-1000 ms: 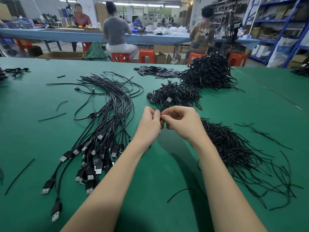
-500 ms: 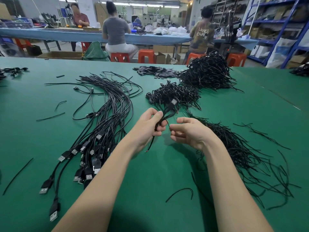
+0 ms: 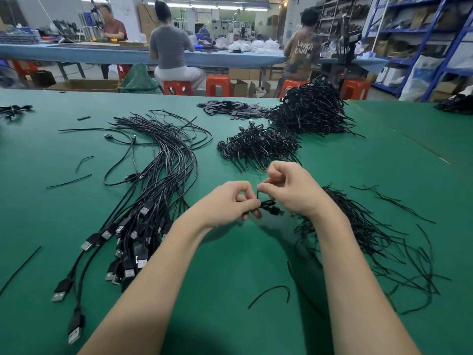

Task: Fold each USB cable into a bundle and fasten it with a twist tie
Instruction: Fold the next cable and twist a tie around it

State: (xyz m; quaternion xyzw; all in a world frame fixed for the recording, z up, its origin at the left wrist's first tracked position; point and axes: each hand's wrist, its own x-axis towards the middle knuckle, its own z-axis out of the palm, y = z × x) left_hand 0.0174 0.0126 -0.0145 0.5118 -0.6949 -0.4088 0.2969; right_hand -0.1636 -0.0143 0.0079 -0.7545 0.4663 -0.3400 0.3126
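My left hand grips a small folded black USB cable bundle just above the green table. My right hand pinches the upright end of a black twist tie at the bundle. A long spread of loose black USB cables lies to the left, plugs toward me. Loose black twist ties are heaped under and right of my right wrist. Tied bundles lie in a heap behind my hands, with a larger heap farther back.
Stray twist ties lie scattered on the green table. Flat black pieces lie at the back. Beyond the far edge, three people sit at a blue bench by orange stools. Blue shelving stands at the right.
The bundle has come lower and nearer to me in my left hand. My right hand rose beside it and now pinches the tie's end instead of hanging apart.
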